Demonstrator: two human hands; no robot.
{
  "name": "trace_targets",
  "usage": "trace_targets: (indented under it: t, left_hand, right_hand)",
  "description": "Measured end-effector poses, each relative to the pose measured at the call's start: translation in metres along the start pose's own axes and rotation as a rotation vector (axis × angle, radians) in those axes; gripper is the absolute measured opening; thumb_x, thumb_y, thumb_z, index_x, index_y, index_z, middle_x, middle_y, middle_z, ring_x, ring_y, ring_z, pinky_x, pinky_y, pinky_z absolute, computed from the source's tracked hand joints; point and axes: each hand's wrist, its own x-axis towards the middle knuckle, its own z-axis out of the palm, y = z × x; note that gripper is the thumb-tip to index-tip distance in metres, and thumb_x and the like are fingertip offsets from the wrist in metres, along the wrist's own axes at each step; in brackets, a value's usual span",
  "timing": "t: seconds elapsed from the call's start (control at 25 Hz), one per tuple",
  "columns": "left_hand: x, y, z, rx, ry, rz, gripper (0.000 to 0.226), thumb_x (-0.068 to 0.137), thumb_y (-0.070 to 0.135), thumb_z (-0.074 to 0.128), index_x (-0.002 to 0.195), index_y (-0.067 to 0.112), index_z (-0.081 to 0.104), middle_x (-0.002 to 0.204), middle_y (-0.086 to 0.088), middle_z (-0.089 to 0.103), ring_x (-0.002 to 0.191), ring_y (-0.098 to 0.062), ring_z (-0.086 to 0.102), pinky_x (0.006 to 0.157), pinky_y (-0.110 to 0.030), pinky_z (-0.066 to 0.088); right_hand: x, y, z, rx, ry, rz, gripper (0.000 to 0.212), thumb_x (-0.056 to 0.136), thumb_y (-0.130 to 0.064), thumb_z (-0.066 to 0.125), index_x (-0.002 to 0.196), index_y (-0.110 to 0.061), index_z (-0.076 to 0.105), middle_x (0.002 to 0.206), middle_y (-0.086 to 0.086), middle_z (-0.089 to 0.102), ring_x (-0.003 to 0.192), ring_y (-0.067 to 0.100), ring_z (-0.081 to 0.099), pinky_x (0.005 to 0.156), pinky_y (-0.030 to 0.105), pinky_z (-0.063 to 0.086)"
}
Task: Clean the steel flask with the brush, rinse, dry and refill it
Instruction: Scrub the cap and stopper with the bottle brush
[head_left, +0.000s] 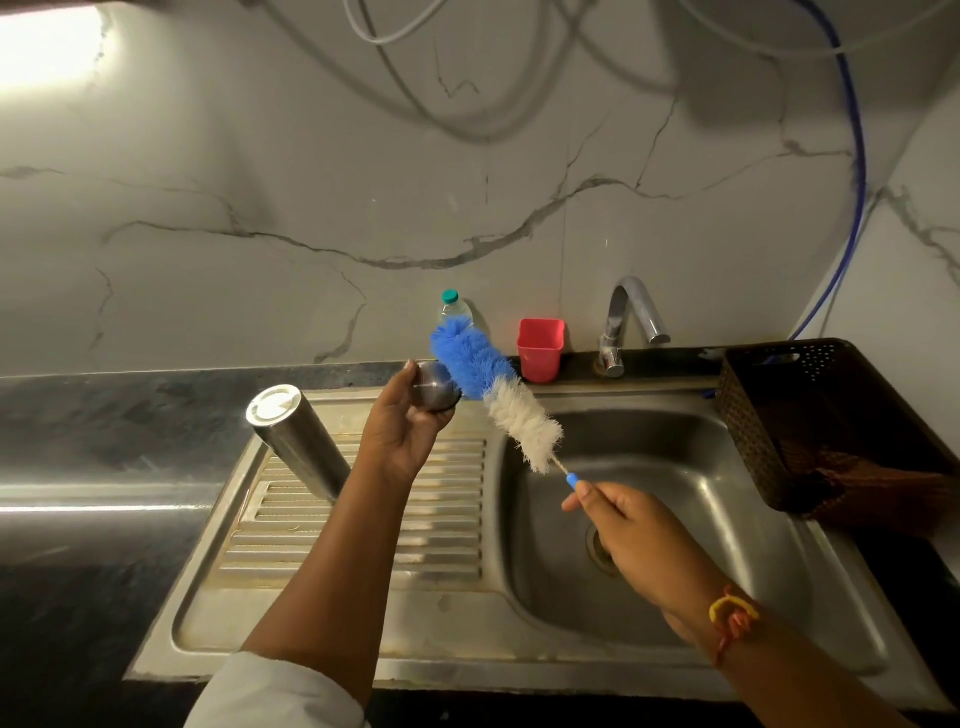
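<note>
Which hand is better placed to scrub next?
Right. The right hand pinches the brush by its handle, bristles at the steel cap that the left hand grips; the flask stands apart on the drainboard.

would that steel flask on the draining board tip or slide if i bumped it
The steel flask is tall, narrow and standing on end, so it would probably tip easily. It stands on the ribbed draining board, so its footing may be uneven. Smooth metal likely slips in wet hands.
</note>
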Motion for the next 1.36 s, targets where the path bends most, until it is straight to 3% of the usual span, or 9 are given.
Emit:
trace_targets:
  t: [0.24,0.36,0.48,0.6,0.72,0.8,1.0,1.16,1.36]
  left_hand:
    - [0.003,0.002,0.003,0.132,0.154,0.164,0.04,0.102,0.043,0.054,0.121,0.009,0.061,0.116,-0.016,0.069,0.108,-0.026,0.067,0.092,-0.036,0.054]
    - [0.004,0.007,0.009,0.179,0.322,0.241,0.043,0.108,0.048,0.042,0.103,0.011,0.063,0.095,-0.009,0.072,0.091,-0.02,0.07,0.082,-0.034,0.057]
    - [0.002,0.002,0.016,0.196,0.331,0.212,0.039,0.109,0.047,0.04,0.109,0.013,0.059,0.098,-0.008,0.072,0.089,-0.019,0.072,0.073,-0.031,0.058]
    - [-0.001,-0.015,0.022,0.321,0.274,0.175,0.044,0.109,0.049,0.036,0.115,0.012,0.058,0.106,-0.011,0.073,0.098,-0.023,0.073,0.081,-0.035,0.061]
    - [0.003,-0.012,0.028,0.309,0.335,0.213,0.051,0.107,0.054,0.036,0.13,0.013,0.055,0.122,-0.014,0.069,0.11,-0.026,0.069,0.101,-0.041,0.055]
    - [0.007,-0.005,0.028,0.317,0.383,0.261,0.053,0.107,0.054,0.036,0.137,0.013,0.051,0.122,-0.013,0.066,0.107,-0.024,0.068,0.096,-0.037,0.056]
    - [-0.006,-0.023,0.03,0.448,0.238,0.284,0.034,0.109,0.034,0.031,0.104,0.011,0.056,0.089,-0.005,0.063,0.082,-0.014,0.06,0.072,-0.026,0.051]
    - [-0.008,-0.014,0.023,0.56,0.2,0.352,0.03,0.107,0.025,0.032,0.101,0.007,0.054,0.087,-0.006,0.059,0.079,-0.015,0.056,0.071,-0.027,0.048]
    - [-0.013,-0.018,0.024,0.838,0.049,0.326,0.023,0.108,0.014,0.039,0.11,-0.002,0.056,0.083,-0.003,0.063,0.071,-0.004,0.062,0.083,-0.03,0.051]
  right_hand:
    - [-0.012,0.006,0.003,-0.072,0.029,-0.053,0.028,0.102,-0.042,0.045,0.091,-0.036,0.07,0.043,-0.012,0.04,0.045,0.004,0.039,0.055,0.025,0.037]
    - [-0.021,0.013,0.008,-0.092,0.005,-0.066,0.027,0.101,-0.041,0.046,0.09,-0.036,0.07,0.048,-0.008,0.039,0.046,0.006,0.038,0.05,0.023,0.034]
    - [-0.019,0.011,0.015,-0.099,-0.023,-0.026,0.028,0.101,-0.042,0.046,0.088,-0.033,0.07,0.073,0.003,0.066,0.066,0.017,0.06,0.065,0.03,0.048]
    - [-0.006,0.003,0.022,-0.091,0.019,-0.016,0.029,0.101,-0.041,0.046,0.088,-0.03,0.07,0.088,0.008,0.072,0.086,0.022,0.066,0.076,0.033,0.052]
    - [-0.014,0.01,0.023,-0.135,-0.03,-0.017,0.028,0.102,-0.04,0.046,0.087,-0.032,0.069,0.086,0.002,0.07,0.082,0.015,0.064,0.07,0.025,0.048]
    - [-0.019,0.011,0.022,-0.142,-0.066,-0.012,0.028,0.101,-0.04,0.046,0.086,-0.034,0.068,0.086,-0.002,0.069,0.082,0.012,0.063,0.068,0.02,0.046]
    - [-0.004,0.006,0.021,-0.09,-0.01,0.008,0.028,0.101,-0.041,0.047,0.088,-0.031,0.069,0.081,-0.005,0.069,0.079,0.01,0.063,0.065,0.021,0.045]
    - [-0.015,0.016,0.015,-0.209,-0.022,-0.035,0.027,0.1,-0.042,0.048,0.084,-0.035,0.067,0.079,-0.006,0.069,0.079,0.006,0.063,0.076,0.029,0.051]
    - [0.013,0.011,0.001,-0.302,0.095,-0.071,0.033,0.1,-0.047,0.044,0.089,-0.028,0.068,0.07,-0.002,0.065,0.069,0.014,0.062,0.07,0.037,0.053]
